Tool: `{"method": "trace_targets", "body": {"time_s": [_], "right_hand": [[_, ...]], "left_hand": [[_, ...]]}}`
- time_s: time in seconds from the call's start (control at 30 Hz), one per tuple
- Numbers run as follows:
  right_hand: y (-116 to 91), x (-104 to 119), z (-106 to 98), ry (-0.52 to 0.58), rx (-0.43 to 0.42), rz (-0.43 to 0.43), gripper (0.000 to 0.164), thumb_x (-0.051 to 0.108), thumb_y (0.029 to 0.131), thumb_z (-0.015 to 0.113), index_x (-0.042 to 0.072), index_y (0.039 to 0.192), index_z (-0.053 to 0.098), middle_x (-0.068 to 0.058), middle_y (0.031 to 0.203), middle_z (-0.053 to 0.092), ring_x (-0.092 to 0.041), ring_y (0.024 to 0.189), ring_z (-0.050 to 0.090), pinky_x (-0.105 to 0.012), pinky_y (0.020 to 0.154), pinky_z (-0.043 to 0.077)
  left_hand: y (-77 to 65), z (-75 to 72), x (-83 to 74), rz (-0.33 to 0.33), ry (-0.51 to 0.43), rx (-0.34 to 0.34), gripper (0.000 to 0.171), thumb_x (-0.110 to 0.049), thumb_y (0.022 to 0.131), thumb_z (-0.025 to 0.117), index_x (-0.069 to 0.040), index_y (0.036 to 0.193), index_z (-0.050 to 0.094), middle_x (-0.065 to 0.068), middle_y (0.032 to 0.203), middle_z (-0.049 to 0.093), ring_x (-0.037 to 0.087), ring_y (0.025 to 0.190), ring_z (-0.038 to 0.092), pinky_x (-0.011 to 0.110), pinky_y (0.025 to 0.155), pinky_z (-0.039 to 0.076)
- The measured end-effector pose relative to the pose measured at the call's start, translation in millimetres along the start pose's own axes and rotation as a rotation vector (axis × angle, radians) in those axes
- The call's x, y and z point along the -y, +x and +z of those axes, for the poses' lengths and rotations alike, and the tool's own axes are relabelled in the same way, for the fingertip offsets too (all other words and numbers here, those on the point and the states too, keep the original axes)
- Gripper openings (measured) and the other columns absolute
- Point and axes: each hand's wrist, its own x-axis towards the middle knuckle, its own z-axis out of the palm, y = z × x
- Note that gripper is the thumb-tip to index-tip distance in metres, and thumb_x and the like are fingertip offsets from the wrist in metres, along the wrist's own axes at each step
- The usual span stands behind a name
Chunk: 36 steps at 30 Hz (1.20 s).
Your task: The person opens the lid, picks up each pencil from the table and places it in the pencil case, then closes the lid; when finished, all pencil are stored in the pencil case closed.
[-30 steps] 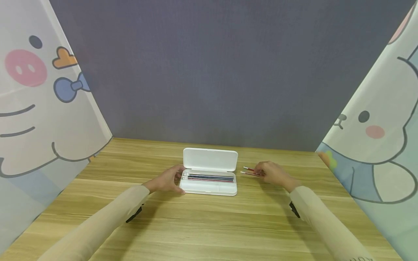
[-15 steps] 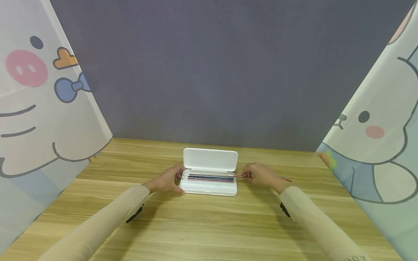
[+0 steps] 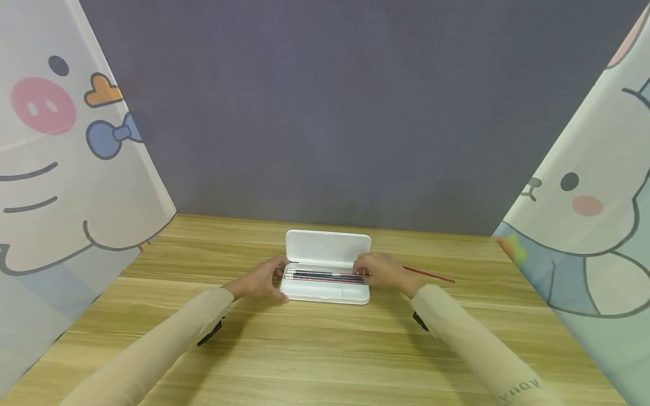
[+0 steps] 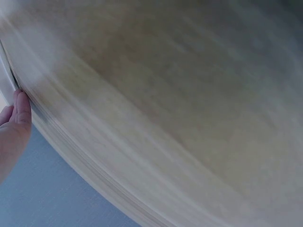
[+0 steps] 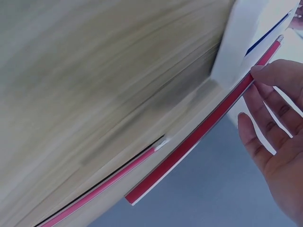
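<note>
A white pencil case [image 3: 310, 291] lies with its lid [image 3: 327, 248] raised. Several dark and red pencils [image 3: 325, 277] lie along its rear compartment, white ends to the left. My left hand [image 3: 259, 279] holds the case's left end, thumb at the front corner and fingers toward the back. Between thumb and fingers, my right hand [image 3: 384, 270] pinches a red pencil [image 5: 203, 126]; its silvery tip points left over the case's right end. Another red pencil [image 3: 430, 274] lies on the table behind the right wrist.
The wooden table [image 3: 304, 355] runs back to a dark grey panel [image 3: 325, 113]. Cartoon-printed sheets [image 3: 51, 169] stand along the left and right sides. Both small compartments at the case's front show bare white plastic.
My right hand has picked one red pencil from beside the other and carried it left to over the case. The second pencil stays on the table. My left hand has not moved.
</note>
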Motion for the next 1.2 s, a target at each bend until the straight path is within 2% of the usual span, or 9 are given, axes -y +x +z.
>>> {"method": "trace_targets", "body": {"time_s": [0.17,0.3,0.33,0.4,0.53,0.63,0.9,1.2], "right_hand": [[15.2,9.4,5.9,-0.004,0.012,-0.024,0.019,-0.002,0.068,0.064,0.015,0.077,0.065,0.006,0.069,0.058,-0.005,0.062,0.049,-0.019,0.054,0.042],[26.7,18.0,8.1,0.017,0.029,-0.045,0.02,-0.003,0.069,0.064,0.013,0.079,0.067,0.005,0.069,0.059,-0.005,0.063,0.049,-0.019,0.057,0.044],[29.6,20.1,8.5,0.025,0.035,-0.049,0.02,-0.004,0.069,0.064,0.013,0.08,0.067,0.005,0.07,0.059,-0.006,0.064,0.049,-0.019,0.058,0.044],[35.6,24.3,9.1,0.025,0.044,-0.054,0.019,-0.003,0.07,0.064,0.012,0.081,0.068,0.004,0.07,0.06,-0.006,0.064,0.05,-0.02,0.059,0.045],[47.4,32.3,10.2,0.015,0.065,-0.053,0.017,-0.001,0.07,0.065,0.011,0.082,0.069,0.002,0.072,0.062,-0.008,0.065,0.052,-0.021,0.06,0.046],[55.5,37.5,11.8,0.005,0.075,-0.05,0.018,-0.001,0.069,0.065,0.011,0.083,0.069,0.002,0.073,0.063,-0.009,0.066,0.053,-0.021,0.06,0.046],[72.9,46.8,17.4,-0.001,0.078,-0.064,0.018,0.0,0.068,0.065,0.012,0.082,0.069,0.003,0.073,0.063,-0.009,0.067,0.054,-0.022,0.062,0.047],[80.7,48.4,24.2,-0.001,0.081,-0.06,0.019,0.0,0.067,0.064,0.013,0.081,0.068,0.004,0.071,0.061,-0.009,0.066,0.052,-0.021,0.06,0.045]], "left_hand": [[0.1,-1.0,3.5,0.038,-0.025,-0.001,0.076,-0.016,0.059,0.085,0.005,0.119,0.043,0.018,0.111,0.055,0.029,0.095,0.058,0.04,0.088,0.05],[1.3,-1.2,13.5,0.14,-0.024,-0.003,0.075,-0.026,0.061,0.084,0.002,0.117,0.044,0.014,0.106,0.056,0.024,0.09,0.059,0.034,0.082,0.053],[1.2,-1.5,13.7,0.147,-0.023,-0.002,0.075,-0.027,0.061,0.084,0.001,0.117,0.044,0.014,0.106,0.055,0.023,0.089,0.058,0.033,0.081,0.053],[1.6,-1.3,14.1,0.149,-0.029,-0.004,0.076,-0.027,0.061,0.084,0.002,0.118,0.044,0.014,0.106,0.055,0.023,0.089,0.058,0.033,0.081,0.053],[0.4,-1.3,4.3,0.053,-0.059,0.0,0.077,-0.017,0.059,0.085,0.005,0.119,0.043,0.019,0.11,0.054,0.029,0.095,0.058,0.04,0.088,0.05],[-0.2,-0.9,0.2,0.021,-0.045,0.003,0.077,-0.011,0.059,0.084,0.007,0.12,0.042,0.021,0.112,0.054,0.031,0.097,0.057,0.042,0.09,0.049],[0.0,-1.2,-1.0,0.013,-0.025,0.001,0.077,-0.008,0.059,0.083,0.008,0.121,0.041,0.021,0.112,0.054,0.03,0.097,0.058,0.04,0.09,0.05],[2.5,-0.3,4.0,0.033,-0.015,-0.002,0.078,-0.01,0.059,0.084,0.008,0.12,0.041,0.021,0.112,0.054,0.031,0.097,0.058,0.04,0.089,0.05]]}}
